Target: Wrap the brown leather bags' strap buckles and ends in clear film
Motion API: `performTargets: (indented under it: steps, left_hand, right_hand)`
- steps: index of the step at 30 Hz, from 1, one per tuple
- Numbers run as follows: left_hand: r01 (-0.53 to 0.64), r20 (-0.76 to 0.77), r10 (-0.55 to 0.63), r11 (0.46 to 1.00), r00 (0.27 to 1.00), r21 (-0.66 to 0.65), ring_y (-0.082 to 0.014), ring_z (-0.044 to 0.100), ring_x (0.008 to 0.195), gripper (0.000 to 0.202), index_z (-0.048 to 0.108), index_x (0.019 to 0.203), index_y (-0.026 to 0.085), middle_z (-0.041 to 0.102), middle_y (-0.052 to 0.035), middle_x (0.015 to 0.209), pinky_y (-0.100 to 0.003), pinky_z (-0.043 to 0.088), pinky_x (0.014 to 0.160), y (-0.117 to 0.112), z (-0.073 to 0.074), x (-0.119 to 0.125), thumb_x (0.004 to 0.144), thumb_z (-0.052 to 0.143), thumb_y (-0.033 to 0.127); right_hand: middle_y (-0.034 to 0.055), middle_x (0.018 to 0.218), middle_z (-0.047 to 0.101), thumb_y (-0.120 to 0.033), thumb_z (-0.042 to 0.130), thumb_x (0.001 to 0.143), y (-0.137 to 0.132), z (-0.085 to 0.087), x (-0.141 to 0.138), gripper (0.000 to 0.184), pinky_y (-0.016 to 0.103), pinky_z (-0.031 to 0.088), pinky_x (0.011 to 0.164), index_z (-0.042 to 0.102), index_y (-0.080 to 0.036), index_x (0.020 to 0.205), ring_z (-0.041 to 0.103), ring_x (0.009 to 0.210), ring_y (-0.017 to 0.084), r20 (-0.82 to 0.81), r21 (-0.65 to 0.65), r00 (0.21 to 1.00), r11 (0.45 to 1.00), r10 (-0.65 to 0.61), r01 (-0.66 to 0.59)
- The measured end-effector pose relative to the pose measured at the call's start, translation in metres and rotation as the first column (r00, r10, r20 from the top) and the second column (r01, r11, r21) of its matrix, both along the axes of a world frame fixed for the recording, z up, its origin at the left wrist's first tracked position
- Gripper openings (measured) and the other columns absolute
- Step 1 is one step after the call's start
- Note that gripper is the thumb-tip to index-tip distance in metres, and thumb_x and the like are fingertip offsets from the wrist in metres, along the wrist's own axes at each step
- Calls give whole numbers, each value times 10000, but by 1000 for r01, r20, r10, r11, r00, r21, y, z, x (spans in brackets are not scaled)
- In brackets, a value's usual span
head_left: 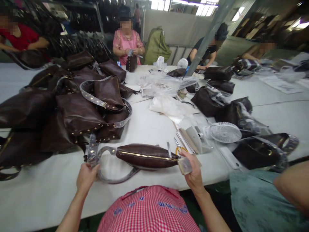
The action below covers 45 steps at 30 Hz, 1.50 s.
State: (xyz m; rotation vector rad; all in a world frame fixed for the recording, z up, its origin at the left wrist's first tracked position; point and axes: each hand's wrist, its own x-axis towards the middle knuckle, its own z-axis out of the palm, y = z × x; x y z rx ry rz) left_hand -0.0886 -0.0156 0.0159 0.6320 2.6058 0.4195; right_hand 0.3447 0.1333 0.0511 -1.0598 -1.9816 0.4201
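Observation:
A dark brown leather bag (145,155) lies on its side across the white table in front of me, with a gold zip line along its top. My left hand (86,177) grips one end of its plastic-wrapped strap (93,149), which loops down and under the bag. My right hand (193,169) pinches a clear plastic-covered tab (184,166) at the bag's other end. Small scissors with yellow handles (180,146) lie just beyond my right hand, beside a metal ruler (184,141).
A heap of brown studded leather bags (79,116) fills the table's left side. Plastic wrap, a small white fan (224,132) and more bags lie to the right. Co-workers sit around the table, and a person in a green top sits close on my right.

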Motion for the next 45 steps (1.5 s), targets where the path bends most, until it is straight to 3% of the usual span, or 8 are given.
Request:
performTargets:
  steps: [9, 17, 24, 30, 33, 37, 41, 45]
  left_hand:
    - [141, -83, -174, 942, 981, -305, -376, 655, 882, 514, 582, 942, 173, 673, -181, 941, -423, 500, 669, 1, -25, 17, 798, 389, 627]
    - [-2, -357, 5, 1000, 934, 7, -346, 602, 975, 430, 526, 1076, 112, 600, -198, 1033, -423, 489, 754, -20, -26, 43, 830, 449, 455]
    - [-244, 324, 205, 966, 924, 83, -279, 655, 710, 437, 510, 781, 193, 644, -100, 739, -372, 496, 632, -55, -43, 88, 787, 420, 620]
    - [-351, 347, 266, 913, 899, 209, -289, 668, 894, 445, 537, 827, 185, 682, -144, 864, -352, 511, 701, -30, -44, 86, 845, 308, 566]
    - [-321, 269, 226, 861, 936, 395, -253, 638, 988, 433, 531, 893, 189, 685, -127, 964, -332, 484, 856, -27, -6, 80, 877, 245, 513]
    - [-160, -41, 226, 795, 973, 585, -227, 632, 830, 328, 474, 825, 220, 670, -65, 825, -318, 477, 810, -18, 89, 57, 906, 269, 462]
    - [78, -373, 15, 970, 928, 232, -247, 635, 759, 240, 488, 909, 204, 631, -53, 751, -306, 441, 696, 13, 194, 35, 922, 306, 360]
    - [202, -564, -209, 976, 799, -75, -292, 656, 844, 200, 489, 985, 180, 651, -93, 857, -303, 422, 686, 48, 256, 50, 935, 332, 295]
  right_hand:
    - [101, 1123, 660, -15, 375, 819, -18, -24, -38, 486, 525, 280, 1094, 581, -172, 1230, 521, 1182, 232, 462, 182, 885, 971, 55, -155]
    - [132, 1300, 577, -125, 521, 791, -5, -27, -45, 525, 546, 175, 1128, 531, -185, 1313, 464, 1256, 288, 596, 106, 803, 991, 1, -80]
    - [174, 1435, 434, -248, 552, 813, -3, -26, -40, 622, 648, 163, 1083, 394, -212, 1413, 366, 1333, 377, 648, 91, 756, 976, 91, -196]
    - [173, 1534, 263, -255, 630, 736, -2, -25, -38, 814, 702, 141, 1049, 268, -258, 1465, 270, 1373, 436, 710, 71, 696, 972, 107, -222]
    - [177, 1558, 184, -282, 657, 704, 4, -27, -38, 892, 711, 159, 1034, 218, -264, 1480, 237, 1378, 461, 718, 75, 688, 970, 108, -230]
    - [210, 1532, 243, -293, 650, 739, 15, -34, -43, 860, 713, 194, 1013, 214, -263, 1479, 293, 1354, 462, 725, 121, 684, 964, 78, -238]
    - [229, 1490, 327, -299, 670, 736, 25, -44, -45, 816, 716, 195, 1010, 283, -246, 1453, 334, 1331, 465, 714, 137, 696, 960, 76, -246]
    - [212, 1504, 307, -448, 601, 789, 36, -26, -58, 819, 708, 259, 998, 227, -236, 1486, 307, 1354, 449, 596, 39, 769, 948, 232, -316]
